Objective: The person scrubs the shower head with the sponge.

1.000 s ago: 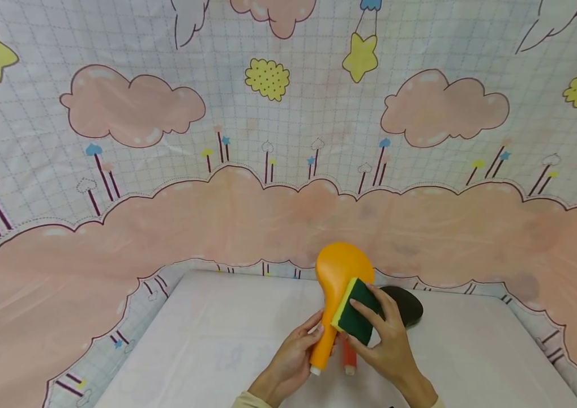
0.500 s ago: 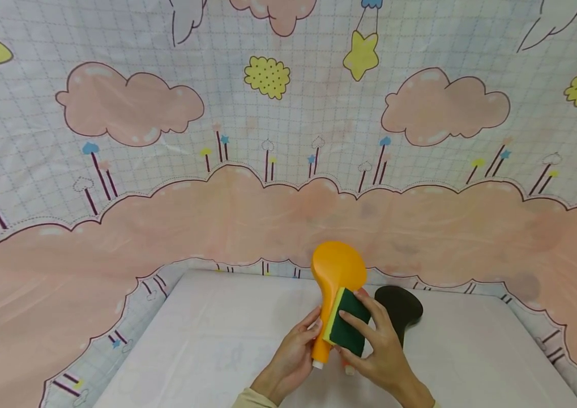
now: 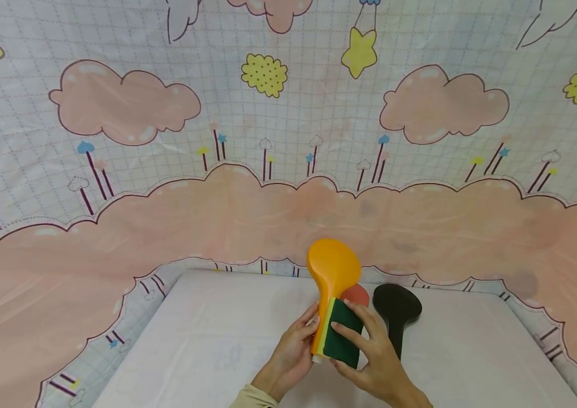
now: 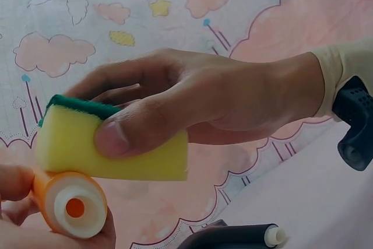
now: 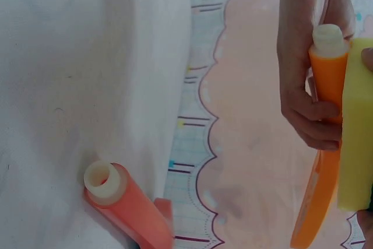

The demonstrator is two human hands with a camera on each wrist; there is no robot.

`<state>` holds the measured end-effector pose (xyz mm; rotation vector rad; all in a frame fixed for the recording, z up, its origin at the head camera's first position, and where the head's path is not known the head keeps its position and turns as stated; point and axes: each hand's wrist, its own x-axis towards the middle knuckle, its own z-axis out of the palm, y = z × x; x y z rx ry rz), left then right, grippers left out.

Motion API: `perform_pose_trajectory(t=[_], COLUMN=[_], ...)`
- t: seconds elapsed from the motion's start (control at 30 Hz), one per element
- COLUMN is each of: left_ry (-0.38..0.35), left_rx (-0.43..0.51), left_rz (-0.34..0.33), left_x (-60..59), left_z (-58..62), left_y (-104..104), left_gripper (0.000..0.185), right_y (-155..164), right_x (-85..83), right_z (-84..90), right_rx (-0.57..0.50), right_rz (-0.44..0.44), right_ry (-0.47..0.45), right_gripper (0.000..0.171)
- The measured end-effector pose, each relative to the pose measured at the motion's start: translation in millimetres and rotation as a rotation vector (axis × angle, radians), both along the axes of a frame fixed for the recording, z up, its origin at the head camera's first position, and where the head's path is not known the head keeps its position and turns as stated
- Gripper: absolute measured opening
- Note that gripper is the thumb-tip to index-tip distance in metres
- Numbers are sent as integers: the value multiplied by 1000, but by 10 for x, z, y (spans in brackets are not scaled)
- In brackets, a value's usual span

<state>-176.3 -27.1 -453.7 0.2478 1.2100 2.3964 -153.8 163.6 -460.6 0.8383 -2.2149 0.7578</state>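
In the head view my left hand grips an orange hand shower head by its handle, round head upward. My right hand holds a sponge with a dark green scouring face and a yellow body, fingers on the green side. Its yellow side lies against the handle, low down by the white hose end. The left wrist view shows the right thumb on the yellow body and the hollow white end of the handle just below the sponge.
A black shower head lies on the white table to the right. A red shower head lies partly hidden behind the sponge; its white hose end shows in the right wrist view. A patterned cloth hangs behind the table.
My right hand has slid the sponge down the orange shower head, from near the head to the handle's lower end. The shower head has shifted slightly left. More of the black one shows.
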Motion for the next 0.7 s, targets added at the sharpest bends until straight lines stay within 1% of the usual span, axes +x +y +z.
perform_pose_trajectory(t=[0.2, 0.27, 0.4, 0.57, 0.7], left_ry=[-17, -20, -22, -22, -27], left_rx=[2, -4, -13, -29, -35], left_rz=[-1, 3, 16, 20, 32], left_x=[11, 12, 8, 17, 34], left_z=[-12, -10, -4, 0, 2], left_y=[-36, -38, -41, -49, -46], left_gripper=[57, 57, 57, 57, 57], right_y=[-12, -3, 17, 42, 71], right_x=[0, -5, -33, -85, -131], right_z=[10, 22, 47, 104, 164], right_rx=[23, 27, 47, 73, 58], right_rz=[69, 77, 70, 48, 51], right_ry=[32, 36, 45, 62, 52], right_gripper=[62, 60, 56, 56, 58])
